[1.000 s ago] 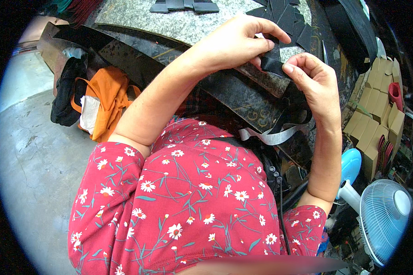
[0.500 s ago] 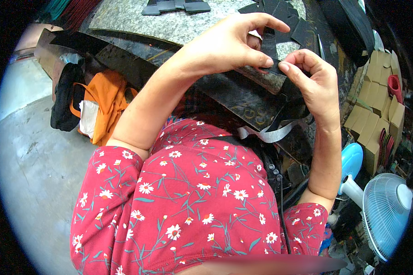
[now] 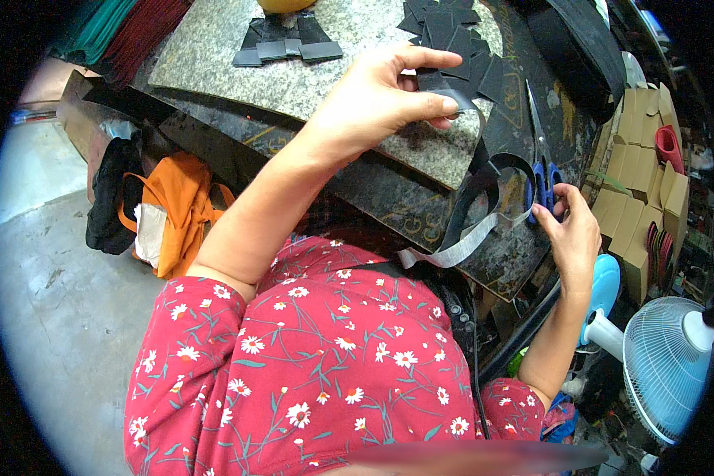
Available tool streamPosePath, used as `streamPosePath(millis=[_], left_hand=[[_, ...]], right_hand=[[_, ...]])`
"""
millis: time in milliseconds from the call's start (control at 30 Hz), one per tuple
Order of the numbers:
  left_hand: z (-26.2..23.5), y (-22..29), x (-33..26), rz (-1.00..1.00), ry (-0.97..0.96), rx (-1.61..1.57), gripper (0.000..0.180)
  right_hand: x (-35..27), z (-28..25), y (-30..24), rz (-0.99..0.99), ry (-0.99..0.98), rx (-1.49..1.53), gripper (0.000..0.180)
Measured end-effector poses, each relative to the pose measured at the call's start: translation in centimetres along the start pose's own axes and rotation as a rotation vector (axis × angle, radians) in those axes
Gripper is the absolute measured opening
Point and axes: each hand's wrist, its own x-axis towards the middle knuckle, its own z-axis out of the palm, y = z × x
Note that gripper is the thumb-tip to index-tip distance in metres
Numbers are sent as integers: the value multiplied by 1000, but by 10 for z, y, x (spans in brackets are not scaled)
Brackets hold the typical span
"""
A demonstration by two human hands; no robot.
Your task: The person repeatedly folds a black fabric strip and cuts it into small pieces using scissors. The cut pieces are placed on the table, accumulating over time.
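Observation:
My left hand (image 3: 389, 91) is raised over the stone slab, its thumb and fingers pinching a black strip (image 3: 460, 101). A long black band with a pale grey underside (image 3: 472, 240) curls along the table's front edge; whether it joins the pinched strip I cannot make out. At the right, my right hand (image 3: 573, 230) has its thumb and fingers closed at the blue handles of a pair of scissors (image 3: 542, 178). The blades point away from me. Cut black pieces (image 3: 452, 36) lie heaped on the slab's far right, and several more (image 3: 297, 46) are laid out at its far left.
The speckled stone slab (image 3: 214, 59) rests on a dark worktable (image 3: 500, 266). A large black roll (image 3: 575, 47) stands at the far right. Cardboard boxes (image 3: 639, 151) and a blue fan (image 3: 662, 365) are to my right. An orange bag (image 3: 182, 198) hangs at the left.
My right hand has let go of the black strip and moved right and nearer, to the scissors. My left hand keeps the strip and has shifted slightly left.

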Motion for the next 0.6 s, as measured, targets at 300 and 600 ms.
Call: streamPosePath(millis=[300, 600], left_hand=[[4, -6, 6, 60, 65, -92, 43], [20, -7, -11, 151, 165, -154, 35]], right_hand=[[-17, -5, 0, 103, -293, 1119, 34], [-56, -8, -37, 78, -781, 1253, 70]])
